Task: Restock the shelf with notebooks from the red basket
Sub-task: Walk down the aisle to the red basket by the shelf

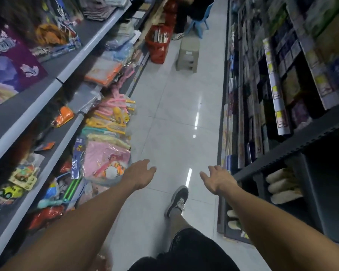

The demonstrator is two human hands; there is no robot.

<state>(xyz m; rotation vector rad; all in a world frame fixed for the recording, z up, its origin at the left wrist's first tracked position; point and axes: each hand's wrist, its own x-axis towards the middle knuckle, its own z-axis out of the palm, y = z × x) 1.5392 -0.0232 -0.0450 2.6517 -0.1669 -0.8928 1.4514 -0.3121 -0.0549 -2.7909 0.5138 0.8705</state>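
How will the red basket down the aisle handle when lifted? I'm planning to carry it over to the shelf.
The red basket looks packed with upright notebooks, so it is probably heavy for its size. Its slotted walls look like plastic and may flex under that load. It stands broad on the floor, so it seems unlikely to tip.
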